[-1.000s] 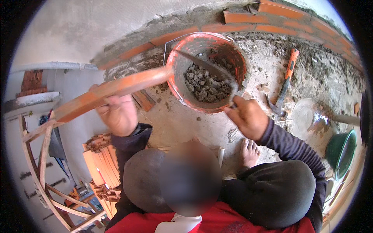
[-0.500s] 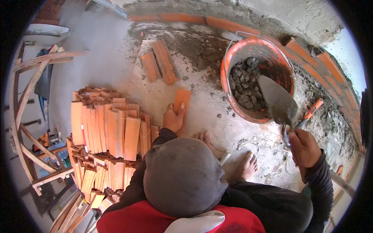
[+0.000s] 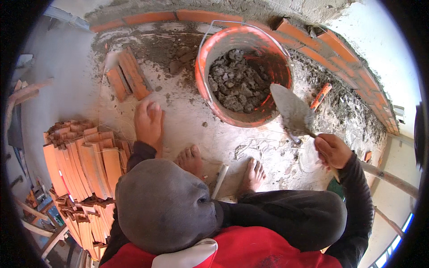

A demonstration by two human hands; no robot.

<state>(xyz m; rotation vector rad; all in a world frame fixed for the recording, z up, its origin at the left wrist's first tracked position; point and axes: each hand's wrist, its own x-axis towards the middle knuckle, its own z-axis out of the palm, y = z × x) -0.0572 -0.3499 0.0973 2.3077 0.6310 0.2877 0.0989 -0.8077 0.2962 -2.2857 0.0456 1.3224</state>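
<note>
My right hand [image 3: 333, 152] grips a trowel [image 3: 291, 109] by its handle. Its broad grey, mortar-smeared blade points up and left, with the tip at the near right rim of an orange bucket [image 3: 203, 82]. Clumpy grey mortar [image 3: 237, 80] lies inside the bucket. My left hand [image 3: 149, 123] is closed, left of the bucket and just below two flat orange bricks [image 3: 132, 73] on the floor. Whatever its fingers hold is hidden from view.
Stacked orange bricks [image 3: 85, 165] stand at the left. A low brick course [image 3: 304, 38] curves along the far and right wall. An orange-handled tool [image 3: 321, 96] lies right of the bucket. A pale pipe piece [image 3: 220, 181] lies between my feet.
The view has shifted, moving the scene left. The brick seen upright in my left hand earlier no longer shows. The trowel blade has come from over the mortar to the bucket's near right rim.
</note>
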